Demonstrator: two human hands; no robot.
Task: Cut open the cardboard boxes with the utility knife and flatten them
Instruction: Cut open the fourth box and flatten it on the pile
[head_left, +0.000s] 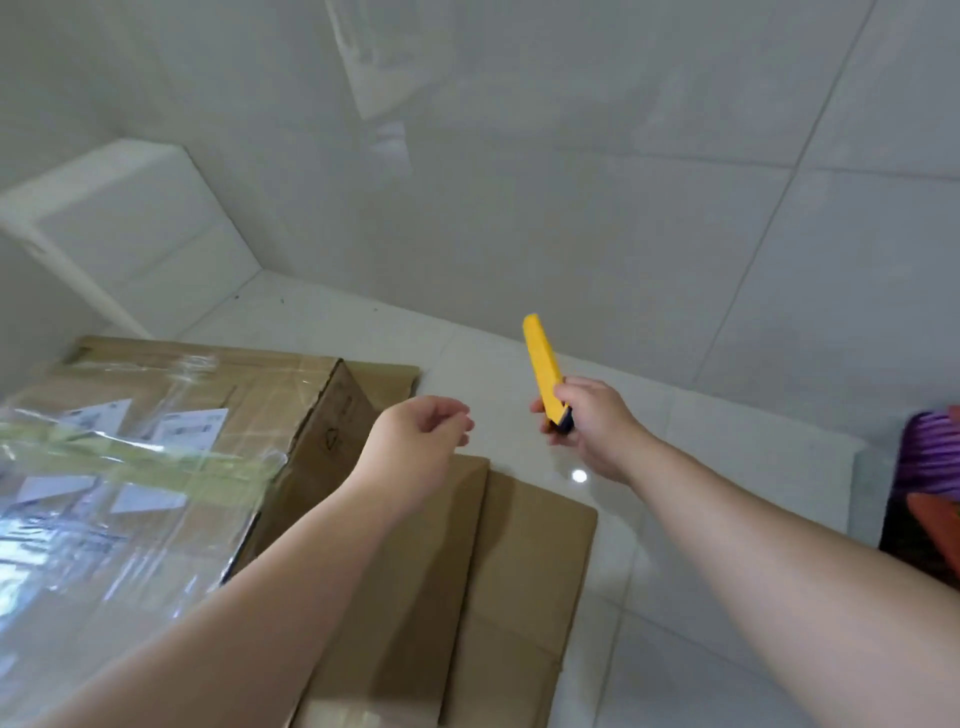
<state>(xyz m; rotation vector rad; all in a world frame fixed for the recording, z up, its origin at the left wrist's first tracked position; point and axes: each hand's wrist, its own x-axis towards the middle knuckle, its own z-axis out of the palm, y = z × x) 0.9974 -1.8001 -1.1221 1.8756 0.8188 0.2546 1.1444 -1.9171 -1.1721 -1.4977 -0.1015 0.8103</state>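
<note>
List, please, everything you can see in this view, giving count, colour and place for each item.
cardboard box: one, brown, taped with clear film and white labels, left.
flattened cardboard: several overlapping sheets, brown, on the floor beside and behind the box.
utility knife: one, yellow with dark end, raised in the right hand.
striped cloth: one, purple, right edge, partly cut off.
tiled floor: white, glossy.
left hand: loosely curled, holding nothing, above the box's edge.
right hand: grips the knife.

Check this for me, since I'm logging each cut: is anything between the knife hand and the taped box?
Only the left hand, held loosely curled and holding nothing in the air beside the taped cardboard box. The right hand grips the yellow utility knife over bare floor, right of it.
</note>
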